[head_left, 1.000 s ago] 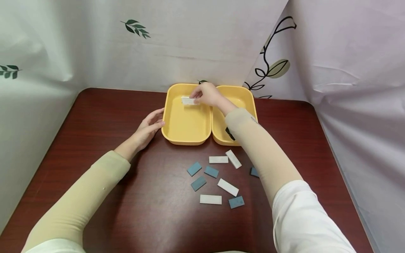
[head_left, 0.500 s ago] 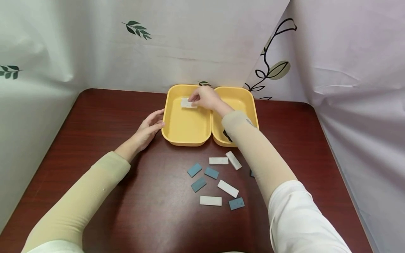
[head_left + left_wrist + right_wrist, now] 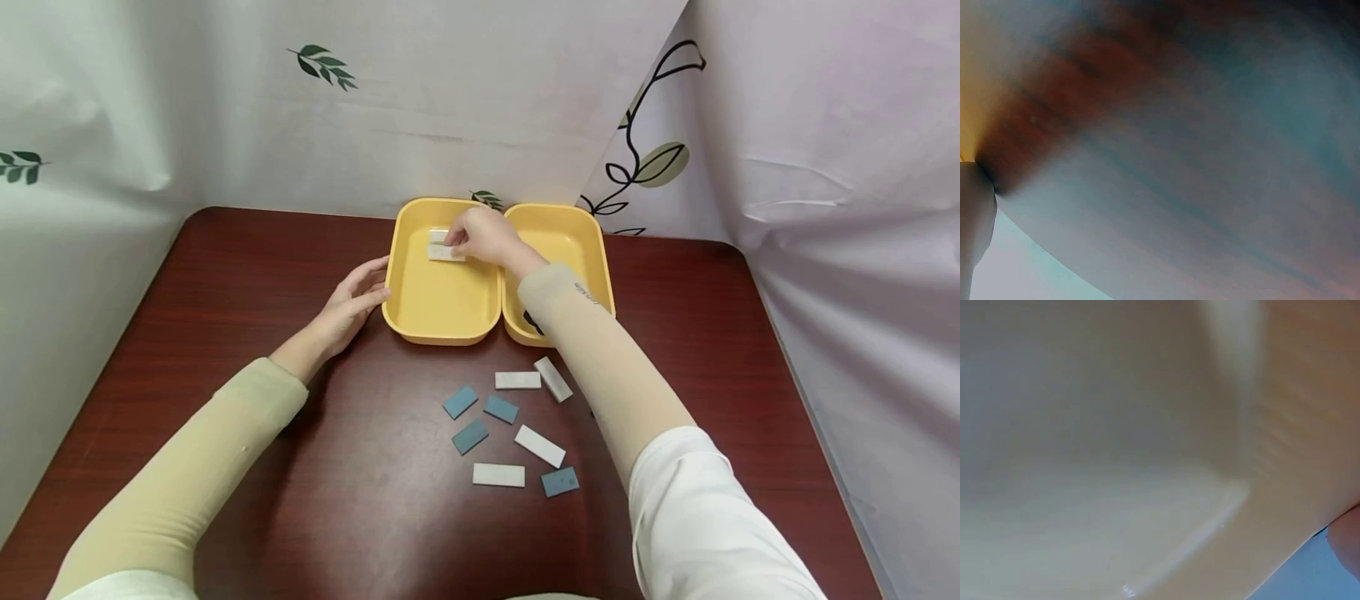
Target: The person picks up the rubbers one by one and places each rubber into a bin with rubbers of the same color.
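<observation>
"Yellow tray (image 3: 442,302): pinching what inside, with the right hand (image 3: 486,237)?"

"Pinching a white block (image 3: 442,252) just beside another white block (image 3: 437,236); probably best keeping edges parallel, releasing gently, while touching the tray's left side with the relaxed left hand (image 3: 349,307)."

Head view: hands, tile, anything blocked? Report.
Right hand pinches white tile inside left tray. Left hand against that tray's outer side. Right sleeve hides part of right tray.
</observation>
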Available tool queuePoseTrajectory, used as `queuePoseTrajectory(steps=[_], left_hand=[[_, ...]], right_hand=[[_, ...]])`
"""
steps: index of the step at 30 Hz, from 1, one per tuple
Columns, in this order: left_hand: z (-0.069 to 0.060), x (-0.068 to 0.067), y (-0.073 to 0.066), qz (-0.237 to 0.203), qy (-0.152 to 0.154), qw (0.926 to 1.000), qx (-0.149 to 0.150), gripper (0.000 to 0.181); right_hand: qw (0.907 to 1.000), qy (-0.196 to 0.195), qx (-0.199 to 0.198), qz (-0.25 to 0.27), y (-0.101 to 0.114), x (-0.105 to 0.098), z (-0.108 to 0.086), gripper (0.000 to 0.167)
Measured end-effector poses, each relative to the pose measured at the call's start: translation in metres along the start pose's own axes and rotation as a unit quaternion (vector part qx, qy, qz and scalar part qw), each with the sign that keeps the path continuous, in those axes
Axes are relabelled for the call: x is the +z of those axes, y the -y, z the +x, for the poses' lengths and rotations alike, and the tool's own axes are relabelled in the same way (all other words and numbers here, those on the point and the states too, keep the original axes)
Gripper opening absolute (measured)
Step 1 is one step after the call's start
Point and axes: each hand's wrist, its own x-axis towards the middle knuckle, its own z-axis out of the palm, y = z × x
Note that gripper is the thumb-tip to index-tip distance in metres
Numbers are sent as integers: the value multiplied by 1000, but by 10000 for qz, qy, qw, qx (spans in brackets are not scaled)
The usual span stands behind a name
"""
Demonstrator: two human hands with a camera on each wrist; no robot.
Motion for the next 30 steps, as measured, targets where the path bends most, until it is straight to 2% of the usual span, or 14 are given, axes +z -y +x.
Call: queuePoseTrajectory(steps=[12, 30], left_hand=[[1, -1, 1, -47, 0, 10000, 52, 63], [1, 0, 1, -32, -10, 9999, 111, 62]], right_hand=[[9984, 94, 163, -540, 4, 3, 0, 19], [9979, -154, 245, -577, 4, 8, 3, 16]])
